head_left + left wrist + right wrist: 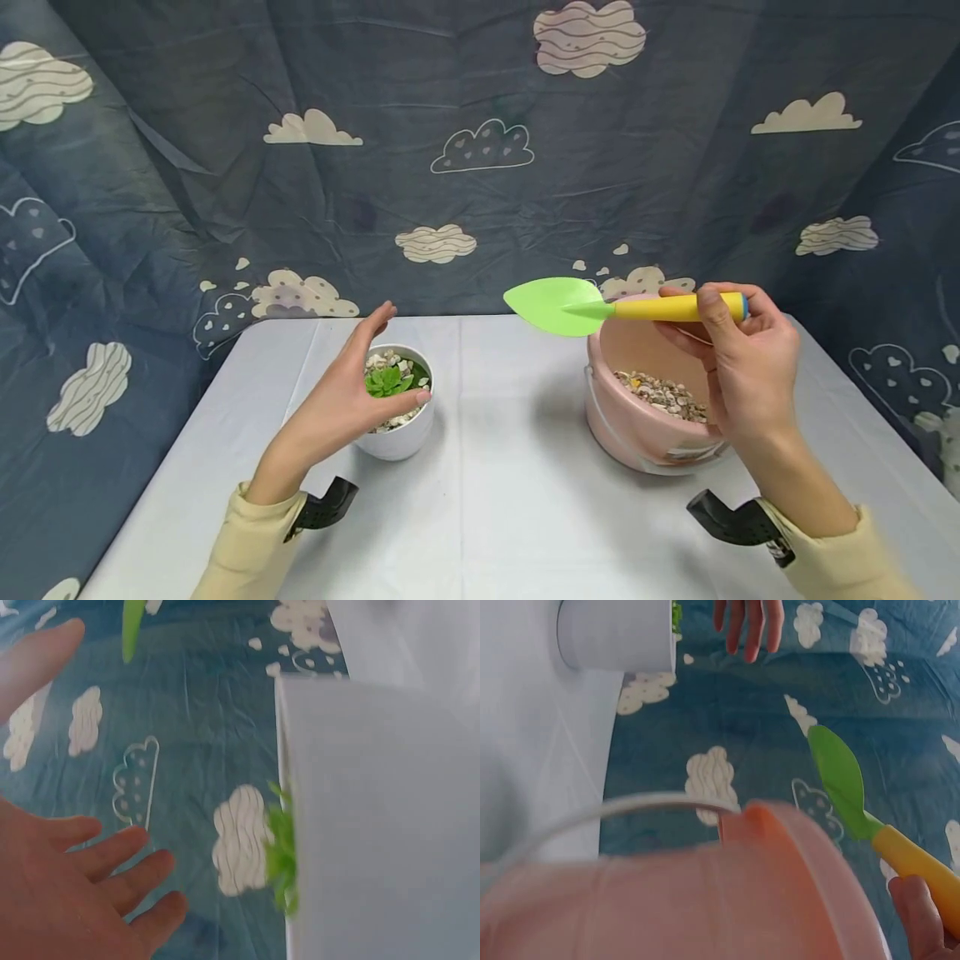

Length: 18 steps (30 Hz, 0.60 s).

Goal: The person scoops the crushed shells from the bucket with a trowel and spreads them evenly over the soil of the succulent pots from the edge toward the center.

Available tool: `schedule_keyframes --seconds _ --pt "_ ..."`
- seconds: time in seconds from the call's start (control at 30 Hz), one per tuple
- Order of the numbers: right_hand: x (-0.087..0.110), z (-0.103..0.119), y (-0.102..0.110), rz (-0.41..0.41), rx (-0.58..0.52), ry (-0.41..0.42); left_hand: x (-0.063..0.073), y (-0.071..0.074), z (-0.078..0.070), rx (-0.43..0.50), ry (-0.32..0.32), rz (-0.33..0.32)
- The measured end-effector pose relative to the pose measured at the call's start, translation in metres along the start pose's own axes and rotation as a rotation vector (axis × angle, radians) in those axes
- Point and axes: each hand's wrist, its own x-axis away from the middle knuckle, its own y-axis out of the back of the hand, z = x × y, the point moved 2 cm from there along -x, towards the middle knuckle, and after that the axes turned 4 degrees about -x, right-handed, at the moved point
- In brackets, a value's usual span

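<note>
My right hand point(750, 358) grips the yellow handle of a small garden trowel point(562, 307), whose green blade points left. The trowel is level above the rim of a pink bucket point(630, 433) that holds small pebbles point(663, 395). In the right wrist view the trowel point(838, 776) shows beyond the bucket point(705, 915). My left hand point(337, 400) is held over the near left side of a white pot point(401, 437), thumb and fingers spread apart, holding nothing. Inside the pot a green succulent point(388, 380) sits among pale stones, partly hidden by the hand.
A white cloth covers the table point(495, 517). Behind and at both sides hangs a dark curtain point(480, 200) printed with clouds. The bucket's white handle point(607, 810) hangs down its near side. Each wrist carries a black camera mount point(326, 505).
</note>
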Motion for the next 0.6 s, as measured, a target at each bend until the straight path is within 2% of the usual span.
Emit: schedule_keyframes --seconds 0.27,0.4,0.6 --pt "-0.008 0.014 0.025 -0.018 -0.065 -0.023 -0.010 -0.021 -0.024 -0.008 -0.062 0.016" --pt "-0.011 0.022 0.037 -0.034 -0.089 -0.032 -0.015 -0.032 -0.033 -0.007 -0.096 0.000" --pt "-0.015 0.031 0.054 -0.063 -0.085 -0.048 -0.019 -0.051 -0.043 -0.008 -0.113 -0.034"
